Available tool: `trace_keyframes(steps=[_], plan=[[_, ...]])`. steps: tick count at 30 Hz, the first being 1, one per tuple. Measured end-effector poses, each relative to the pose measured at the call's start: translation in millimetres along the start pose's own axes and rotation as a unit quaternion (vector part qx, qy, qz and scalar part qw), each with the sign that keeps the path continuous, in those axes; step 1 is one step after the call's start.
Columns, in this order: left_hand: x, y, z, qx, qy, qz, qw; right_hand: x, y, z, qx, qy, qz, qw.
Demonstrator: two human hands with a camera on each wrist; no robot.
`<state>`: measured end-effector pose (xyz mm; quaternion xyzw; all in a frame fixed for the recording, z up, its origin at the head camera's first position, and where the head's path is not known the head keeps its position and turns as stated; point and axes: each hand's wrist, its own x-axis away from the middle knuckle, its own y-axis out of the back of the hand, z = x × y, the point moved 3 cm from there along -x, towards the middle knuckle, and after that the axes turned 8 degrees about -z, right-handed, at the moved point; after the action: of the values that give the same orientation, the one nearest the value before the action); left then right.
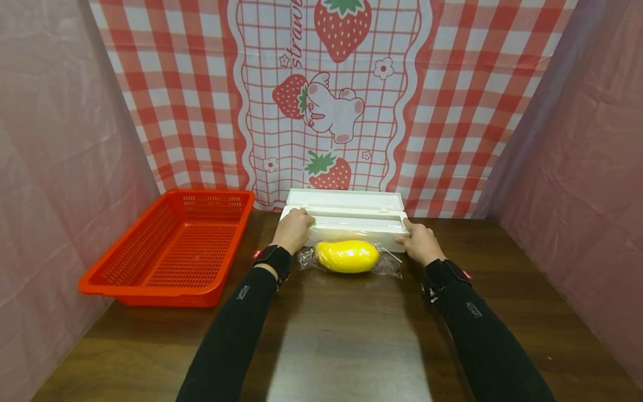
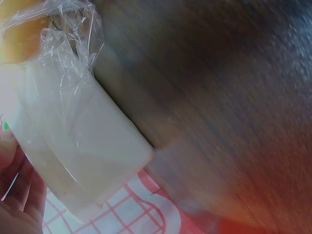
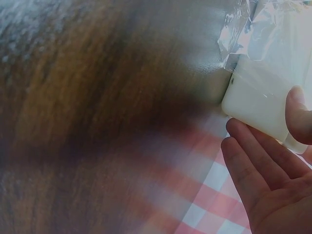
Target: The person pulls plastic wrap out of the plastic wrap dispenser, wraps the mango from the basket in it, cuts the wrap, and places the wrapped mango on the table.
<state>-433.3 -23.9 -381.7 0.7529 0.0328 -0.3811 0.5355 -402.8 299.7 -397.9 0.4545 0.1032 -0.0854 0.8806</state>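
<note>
A white cling film dispenser [image 1: 346, 212] lies at the back of the table with its lid tilted up. In front of it sits a yellow mango [image 1: 348, 256], wrapped in clear cling film [image 2: 73, 63] that spreads crumpled at both ends and reaches back over the dispenser's front. My left hand [image 1: 295, 230] holds the dispenser near its left end, the fingertips at a small green piece [image 1: 313, 221] on it. At the opposite end my right hand [image 1: 422, 242] grips the dispenser, the thumb [image 3: 297, 114] on its body and the other fingers beside its end.
An orange-red plastic basket [image 1: 196, 254] stands at the left on the brown wooden table [image 1: 346, 335]. Behind the dispenser hangs a red-and-white checked cloth [image 1: 447, 111] with strawberry prints. Pink cloth walls [image 1: 577, 167] close off both sides.
</note>
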Motion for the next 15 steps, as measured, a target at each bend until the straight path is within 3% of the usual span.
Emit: trace_keyframes(steps=[15], plan=[[1.3,-0.1,3.8,0.006,0.021,0.004,0.9998,1.2,0.2,1.8,-0.006,-0.007,0.003,1.0]])
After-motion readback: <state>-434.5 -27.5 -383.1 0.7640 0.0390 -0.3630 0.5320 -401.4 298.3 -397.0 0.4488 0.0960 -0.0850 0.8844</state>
